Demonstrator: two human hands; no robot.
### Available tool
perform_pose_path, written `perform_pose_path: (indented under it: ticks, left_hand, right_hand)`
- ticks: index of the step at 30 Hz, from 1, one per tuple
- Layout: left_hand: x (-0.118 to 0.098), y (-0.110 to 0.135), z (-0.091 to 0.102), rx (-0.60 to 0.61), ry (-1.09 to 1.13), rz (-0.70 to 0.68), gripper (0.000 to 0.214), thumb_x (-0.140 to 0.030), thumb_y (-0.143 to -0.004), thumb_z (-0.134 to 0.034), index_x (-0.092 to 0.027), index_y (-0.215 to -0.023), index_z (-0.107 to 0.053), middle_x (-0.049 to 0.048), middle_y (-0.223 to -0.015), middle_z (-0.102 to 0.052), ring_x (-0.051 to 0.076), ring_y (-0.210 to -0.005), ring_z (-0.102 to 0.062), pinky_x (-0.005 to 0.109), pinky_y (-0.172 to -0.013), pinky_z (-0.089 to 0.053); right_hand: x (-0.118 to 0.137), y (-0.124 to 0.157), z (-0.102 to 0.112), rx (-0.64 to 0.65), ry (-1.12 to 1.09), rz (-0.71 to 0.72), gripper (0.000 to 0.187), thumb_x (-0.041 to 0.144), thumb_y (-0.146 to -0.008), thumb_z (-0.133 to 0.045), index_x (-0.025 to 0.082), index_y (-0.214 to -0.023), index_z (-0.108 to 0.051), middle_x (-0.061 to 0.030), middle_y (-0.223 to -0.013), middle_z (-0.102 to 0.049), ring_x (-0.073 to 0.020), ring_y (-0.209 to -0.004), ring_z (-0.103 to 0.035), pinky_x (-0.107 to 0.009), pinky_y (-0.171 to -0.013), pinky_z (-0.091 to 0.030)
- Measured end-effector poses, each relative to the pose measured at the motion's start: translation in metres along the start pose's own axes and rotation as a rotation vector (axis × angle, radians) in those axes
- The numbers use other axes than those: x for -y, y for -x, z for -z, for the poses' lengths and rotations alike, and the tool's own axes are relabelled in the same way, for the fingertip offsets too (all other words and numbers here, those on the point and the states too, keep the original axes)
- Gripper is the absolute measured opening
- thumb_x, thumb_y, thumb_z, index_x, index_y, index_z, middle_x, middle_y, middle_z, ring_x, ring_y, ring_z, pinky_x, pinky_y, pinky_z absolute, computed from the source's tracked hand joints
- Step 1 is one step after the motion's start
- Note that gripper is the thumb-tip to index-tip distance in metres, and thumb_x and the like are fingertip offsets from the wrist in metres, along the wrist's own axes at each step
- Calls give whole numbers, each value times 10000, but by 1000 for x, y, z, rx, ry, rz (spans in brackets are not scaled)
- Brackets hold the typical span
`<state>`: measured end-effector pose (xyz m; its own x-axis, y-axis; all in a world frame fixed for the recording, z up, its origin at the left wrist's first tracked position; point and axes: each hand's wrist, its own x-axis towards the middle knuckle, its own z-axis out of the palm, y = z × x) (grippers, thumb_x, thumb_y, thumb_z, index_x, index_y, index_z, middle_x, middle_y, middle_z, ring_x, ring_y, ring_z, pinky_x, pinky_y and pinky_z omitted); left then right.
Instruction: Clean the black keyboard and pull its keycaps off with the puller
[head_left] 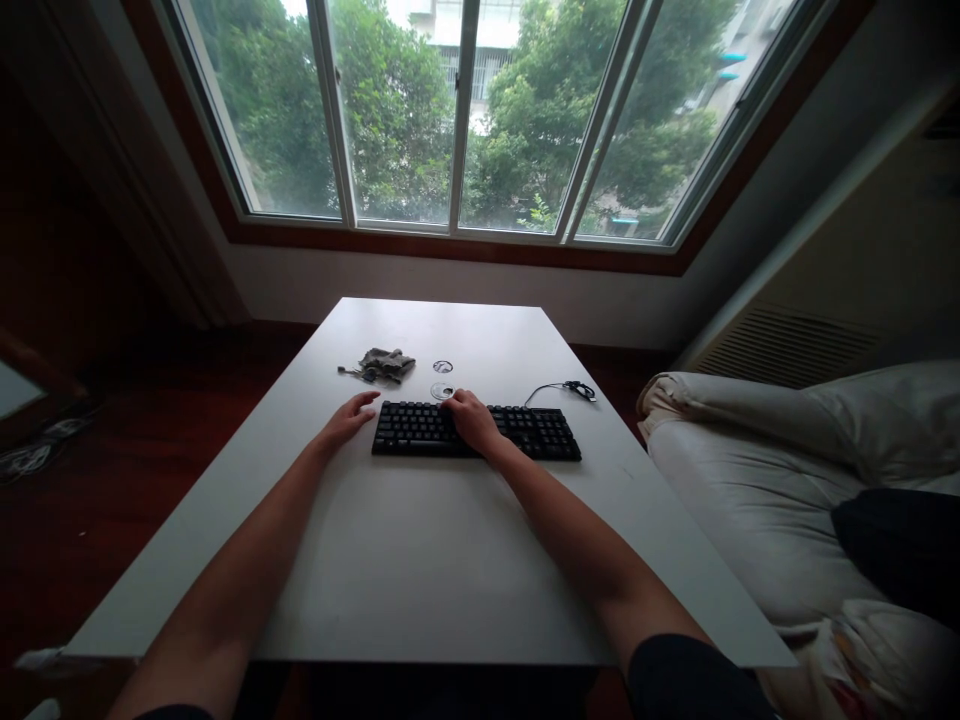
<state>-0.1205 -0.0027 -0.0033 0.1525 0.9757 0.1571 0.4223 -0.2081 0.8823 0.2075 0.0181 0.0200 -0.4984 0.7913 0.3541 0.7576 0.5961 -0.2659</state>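
Observation:
A black keyboard lies across the middle of a white table. My right hand rests on top of the keyboard's middle, fingers curved down over the keys and reaching its far edge. My left hand lies flat on the table just left of the keyboard, fingers stretched out and holding nothing. The keyboard's black cable curls on the table behind its right end.
A crumpled grey-green cloth with a small tool beside it lies behind the left hand. Two small round discs sit behind the keyboard. A bed with white bedding stands to the right. A large window fills the far wall.

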Motion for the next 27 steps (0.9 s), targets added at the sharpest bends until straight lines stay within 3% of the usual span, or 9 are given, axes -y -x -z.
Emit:
perform_pose_path:
  ticks: [3,7,12,16,22,27]
  left_hand:
    - [-1,16,7,130,-125,-62,895,-577,-809,-715,-211,-1560,-396,144,-1584,-426,342,-1450,-410,494,-1197,-338]
    - [-5,24,3,194,-368,-178,1179,-613,-685,-824,-232,-1632,-233,159,-1625,-342,406,-1472,-335,551,-1216,-275]
    - [-4,16,0,193,-466,-209,1267,-616,-669,-830,-227,-1651,-132,176,-1614,-345,425,-1444,-359,563,-1190,-293]
    - [-3,11,-1,184,-475,-226,1286,-609,-650,-843,-217,-1650,-137,190,-1578,-395,432,-1393,-415,566,-1159,-325]
    - [-2,6,-2,155,-480,-261,1289,-605,-638,-850,-237,-1650,-142,182,-1557,-424,431,-1353,-456,565,-1126,-356]
    - [1,3,-3,136,-478,-282,1305,-599,-638,-850,-221,-1652,-120,189,-1496,-496,429,-1302,-505,566,-1095,-383]
  right_hand:
    - [-1,1,-5,-44,-47,-15,310,93,-931,-529,227,-1131,-725,-88,-1119,-608,-215,-1098,-526,-308,-967,-447]
    - [-7,-3,-7,-57,-120,-21,283,115,-888,-579,226,-1110,-716,-75,-1093,-604,-221,-1077,-533,-323,-976,-438]
    - [-15,-12,-7,-53,-102,-36,430,92,-838,-603,193,-1253,-639,-93,-1130,-619,-240,-1087,-528,-350,-977,-429]
    - [-11,-25,-9,-34,-97,-78,262,113,-886,-592,196,-1108,-705,-86,-1087,-633,-231,-1057,-548,-334,-952,-432]
    - [35,-59,-17,-44,-105,37,230,183,-958,-575,208,-1141,-713,-81,-1112,-640,-226,-1083,-546,-326,-955,-434]
    - [77,-82,-24,34,43,134,281,173,-995,-500,193,-1188,-704,-112,-1172,-635,-247,-1134,-515,-353,-971,-425]
